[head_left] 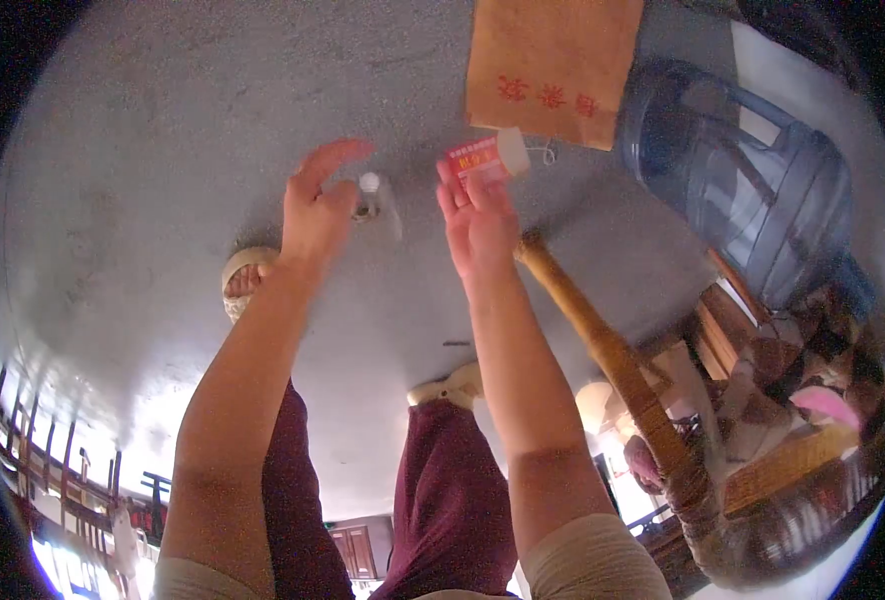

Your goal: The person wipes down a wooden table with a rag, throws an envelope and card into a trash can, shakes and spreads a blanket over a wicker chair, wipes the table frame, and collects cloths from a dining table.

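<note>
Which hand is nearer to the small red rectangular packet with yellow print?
Right. The right hand has fingers overlapping the packet in view, though contact is unclear. The left hand is well off to its left, clearly apart.

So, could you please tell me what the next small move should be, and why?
I would probably ease the left hand toward the small clear item with a white top: the hand's thumb and fingers stand apart, and the item shows just beyond the thumb. Whether they touch is hard to tell.
</note>
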`<state>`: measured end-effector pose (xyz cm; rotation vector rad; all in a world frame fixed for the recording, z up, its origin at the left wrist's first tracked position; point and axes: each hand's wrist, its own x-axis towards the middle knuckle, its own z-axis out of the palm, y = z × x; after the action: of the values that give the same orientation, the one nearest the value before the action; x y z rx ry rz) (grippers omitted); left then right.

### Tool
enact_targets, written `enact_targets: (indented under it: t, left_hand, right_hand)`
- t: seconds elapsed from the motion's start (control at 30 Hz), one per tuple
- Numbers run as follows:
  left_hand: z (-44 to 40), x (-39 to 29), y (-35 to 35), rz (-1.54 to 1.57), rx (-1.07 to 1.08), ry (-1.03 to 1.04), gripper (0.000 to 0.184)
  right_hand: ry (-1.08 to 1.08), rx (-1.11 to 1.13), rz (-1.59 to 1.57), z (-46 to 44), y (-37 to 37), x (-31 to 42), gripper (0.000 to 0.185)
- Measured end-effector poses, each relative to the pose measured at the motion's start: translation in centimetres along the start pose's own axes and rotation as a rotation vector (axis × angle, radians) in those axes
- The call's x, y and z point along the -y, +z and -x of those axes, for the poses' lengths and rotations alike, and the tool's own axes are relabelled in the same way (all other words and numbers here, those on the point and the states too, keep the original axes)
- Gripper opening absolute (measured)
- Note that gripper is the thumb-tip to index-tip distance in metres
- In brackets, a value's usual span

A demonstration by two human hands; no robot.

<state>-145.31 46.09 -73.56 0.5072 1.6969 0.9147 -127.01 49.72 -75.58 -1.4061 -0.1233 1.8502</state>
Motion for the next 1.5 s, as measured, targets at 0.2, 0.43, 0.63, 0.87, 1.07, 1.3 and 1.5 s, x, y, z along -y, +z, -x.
enact_targets:
  t: [0.2, 0.43, 0.63, 0.87, 1.07, 1.3, 1.5]
  left_hand:
    - [-0.2, 0.0, 0.2, 0.041, 0.019, 0.029, 0.04]
    - [-0.4, -0.2, 0.2, 0.053, 0.021, 0.055, 0.039]
    - [-0.6, -0.5, 0.4, 0.065, -0.011, 0.038, 0.037]
    - [-0.5, -0.8, 0.3, 0.088, 0.004, -0.002, 0.037]
    - [-0.7, -0.7, 0.3, 0.051, -0.021, 0.035, 0.036]
    - [-0.7, -1.6, 0.5, 0.131, -0.034, 0.025, 0.036]
    - [-0.8, -2.9, 0.5, 0.172, -0.048, 0.124, 0.027]
  right_hand:
    - [0.001, -0.054, -0.06, -1.9, 0.3, 0.1, 0.033]
    - [-0.003, -0.055, -0.185, -4.4, 0.2, 0.6, 0.028]
    - [0.03, -0.125, -0.271, -5.6, 0.7, 0.6, 0.02]
    - [0.039, -0.135, -0.319, -6.2, 0.9, 0.5, 0.017]
    - [0.016, -0.1, -0.297, -4.8, 2.3, 0.7, 0.019]
    - [0.052, -0.125, -0.283, -0.1, 3.8, 0.5, 0.023]
    - [0.074, -0.165, -0.257, 5.8, 5.2, 0.7, 0.024]
